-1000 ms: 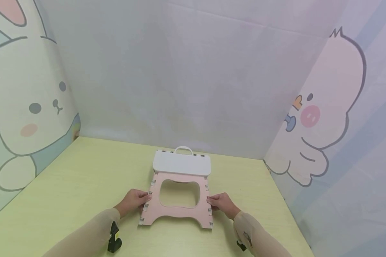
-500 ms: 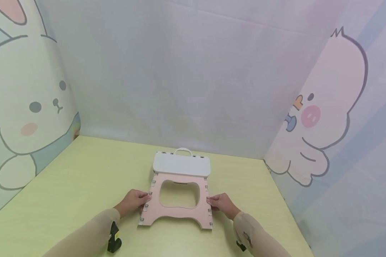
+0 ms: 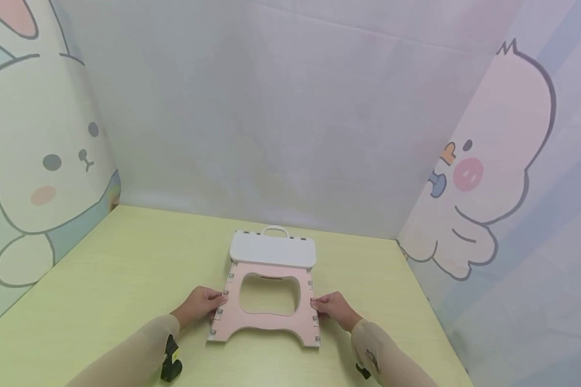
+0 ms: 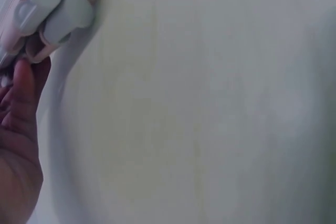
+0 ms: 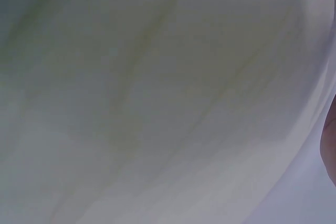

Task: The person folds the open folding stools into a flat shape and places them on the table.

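A pink and white folding step stool (image 3: pixel 266 320) is on the table in the head view, its pink leg panel facing me. Above that panel sits the white top (image 3: pixel 273 249), with a white carry handle (image 3: pixel 275 231) at its far edge. My left hand (image 3: pixel 198 304) pinches the left edge of the leg panel, thumb on the front. On the opposite edge my right hand (image 3: pixel 338 308) does the same. The left wrist view shows the left hand (image 4: pixel 20 129) against the stool's hinged side (image 4: pixel 55 11). Only a sliver of the right hand (image 5: pixel 329 142) shows in the right wrist view.
The pale yellow table (image 3: pixel 140 269) extends around the stool on both sides. A light curtain (image 3: pixel 271 118) hangs behind its far edge, and cartoon-printed curtains (image 3: pixel 465 215) flank it. Black straps (image 3: pixel 171 361) sit at the sleeves.
The white top and handle have tipped slightly lower in the head view. Both hands keep their hold on the step stool's edges with almost no movement.
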Action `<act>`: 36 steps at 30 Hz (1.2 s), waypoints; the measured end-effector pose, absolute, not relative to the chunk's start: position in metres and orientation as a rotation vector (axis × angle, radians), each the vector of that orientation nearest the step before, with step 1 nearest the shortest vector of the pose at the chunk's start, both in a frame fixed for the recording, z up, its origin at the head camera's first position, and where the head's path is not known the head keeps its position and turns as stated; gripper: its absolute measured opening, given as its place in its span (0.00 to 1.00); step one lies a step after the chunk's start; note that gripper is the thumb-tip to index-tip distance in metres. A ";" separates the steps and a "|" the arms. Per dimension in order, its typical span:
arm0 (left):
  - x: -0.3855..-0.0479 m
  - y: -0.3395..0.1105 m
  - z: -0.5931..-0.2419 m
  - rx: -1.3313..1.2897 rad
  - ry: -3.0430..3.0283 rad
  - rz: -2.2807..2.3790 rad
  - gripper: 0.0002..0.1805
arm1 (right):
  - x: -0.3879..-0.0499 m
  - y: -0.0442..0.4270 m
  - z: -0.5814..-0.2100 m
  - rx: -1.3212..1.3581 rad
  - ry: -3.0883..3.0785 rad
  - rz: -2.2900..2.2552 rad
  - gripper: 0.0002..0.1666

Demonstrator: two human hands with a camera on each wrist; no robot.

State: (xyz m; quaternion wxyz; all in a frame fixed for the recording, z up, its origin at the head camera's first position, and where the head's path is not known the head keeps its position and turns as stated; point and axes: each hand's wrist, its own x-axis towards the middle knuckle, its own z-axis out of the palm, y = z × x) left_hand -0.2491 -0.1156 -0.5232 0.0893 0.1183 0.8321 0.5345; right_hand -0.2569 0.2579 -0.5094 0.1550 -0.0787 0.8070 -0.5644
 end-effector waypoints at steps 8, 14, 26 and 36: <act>-0.249 -0.117 -0.522 0.393 2.465 1.569 0.12 | -0.256 0.258 -0.507 -0.229 2.300 -1.589 0.15; -0.249 -0.120 -0.525 0.415 2.458 1.555 0.13 | -0.256 0.257 -0.507 -0.234 2.289 -1.569 0.16; -0.247 -0.121 -0.526 0.418 2.433 1.548 0.13 | -0.256 0.258 -0.508 -0.252 2.300 -1.542 0.16; -0.246 -0.122 -0.526 0.439 2.426 1.542 0.14 | -0.254 0.257 -0.511 -0.249 2.339 -1.504 0.16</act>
